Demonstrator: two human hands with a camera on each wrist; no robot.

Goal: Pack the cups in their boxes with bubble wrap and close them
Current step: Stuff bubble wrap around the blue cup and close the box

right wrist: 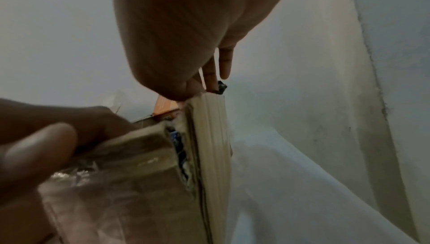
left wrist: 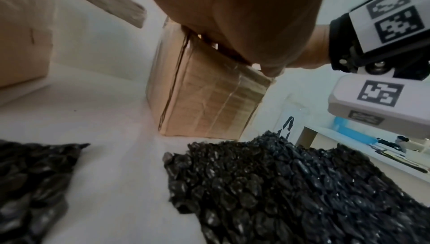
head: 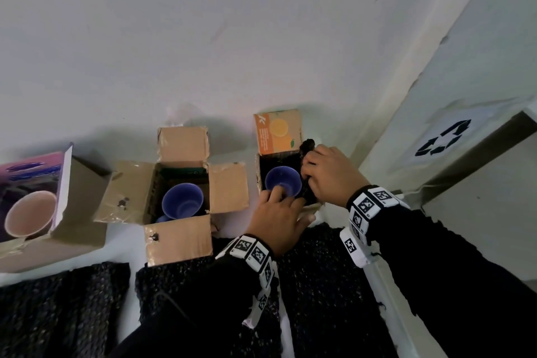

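Note:
Three open cardboard boxes stand along the wall. The left box [head: 81, 206] holds a pink cup [head: 29, 213], and the middle box [head: 177, 244] holds a blue cup [head: 182, 200]. The right box [head: 277, 132] with the orange flap holds another blue cup [head: 283, 183] with black bubble wrap [head: 308, 145] around it. My left hand [head: 277, 206] grips this box's front wall, fingers inside by the cup rim and thumb outside. My right hand [head: 312, 174] pinches the bubble wrap at the box's right wall. In the right wrist view a corner of the wrap [right wrist: 221, 88] shows past the fingers [right wrist: 224, 64].
Loose black bubble wrap sheets [head: 58, 308] [head: 319, 285] lie on the white table in front of the boxes. A wall runs close behind them. A bin with a recycling sign [head: 444, 139] stands to the right, beyond the table's edge.

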